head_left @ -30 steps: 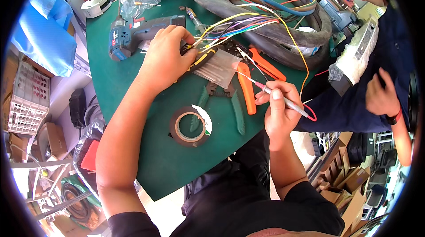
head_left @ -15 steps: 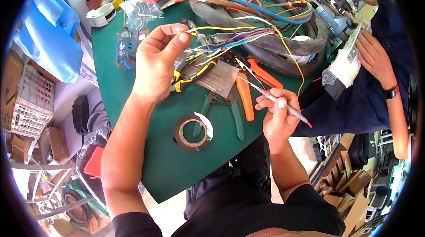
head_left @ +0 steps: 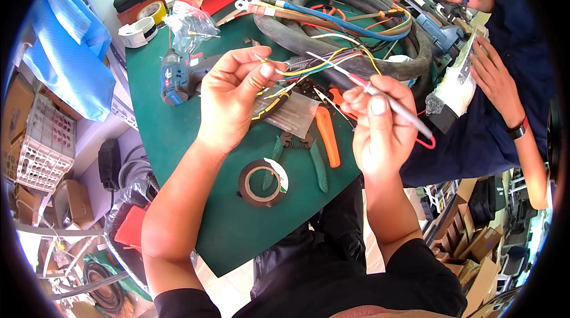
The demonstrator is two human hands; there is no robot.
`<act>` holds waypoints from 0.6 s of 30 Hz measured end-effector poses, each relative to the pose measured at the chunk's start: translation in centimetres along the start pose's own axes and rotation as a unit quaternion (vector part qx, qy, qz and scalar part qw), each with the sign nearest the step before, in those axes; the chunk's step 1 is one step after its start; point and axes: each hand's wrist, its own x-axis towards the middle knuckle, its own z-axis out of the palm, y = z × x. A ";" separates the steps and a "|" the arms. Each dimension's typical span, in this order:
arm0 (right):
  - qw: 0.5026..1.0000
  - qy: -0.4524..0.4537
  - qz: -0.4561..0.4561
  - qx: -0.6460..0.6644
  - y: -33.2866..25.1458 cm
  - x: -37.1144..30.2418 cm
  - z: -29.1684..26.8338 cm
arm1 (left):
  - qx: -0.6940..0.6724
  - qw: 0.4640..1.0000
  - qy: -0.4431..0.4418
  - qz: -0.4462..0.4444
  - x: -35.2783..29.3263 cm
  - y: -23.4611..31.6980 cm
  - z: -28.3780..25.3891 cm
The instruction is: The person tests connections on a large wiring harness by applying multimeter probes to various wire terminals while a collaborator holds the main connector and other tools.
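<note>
My left hand (head_left: 228, 101) is closed in a pinch on the end of a thin yellow wire (head_left: 306, 71), above the green table. In my right hand (head_left: 385, 134) is a grey and red test probe (head_left: 395, 106), its long thin tip slanting up and left. That tip passes over the bundle of coloured wires (head_left: 343, 58), apart from my left fingertips; whether it touches any wire I cannot tell. The wires run out of a thick black cable (head_left: 424, 51) coiled at the back. Black-and-yellow pliers (head_left: 274, 106) lie below, partly hidden by my left hand.
Green-handled wire strippers (head_left: 319, 166), an orange-handled tool (head_left: 327, 137), a clear bag (head_left: 297, 115) and a brown tape roll (head_left: 244, 184) lie on the table (head_left: 219, 241). A blue cordless drill (head_left: 174, 79) stands at left. At right a co-worker's hand (head_left: 499, 83) rests on a white-wrapped piece.
My right hand has raised the probe, bringing its tip up and left across the wires. My left hand, still pinching the yellow wire, has shifted a little right and down.
</note>
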 end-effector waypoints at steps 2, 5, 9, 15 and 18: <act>0.999 0.015 0.029 -0.002 0.6 0.7 0.4 | -0.006 0.999 -0.001 -0.033 -0.1 0.2 0.4; 0.992 0.045 0.112 0.028 1.4 1.4 1.3 | -0.056 0.996 -0.017 -0.073 -0.3 -0.2 0.4; 0.990 0.040 0.135 0.003 2.7 1.9 1.4 | -0.078 0.993 -0.011 -0.089 -0.4 -0.8 0.5; 0.988 0.047 0.150 0.009 3.6 1.5 1.3 | -0.081 0.992 0.019 -0.090 -0.4 -1.4 0.8; 0.989 0.050 0.137 0.008 4.0 1.3 1.3 | -0.086 0.991 0.029 -0.098 -0.4 -1.3 1.0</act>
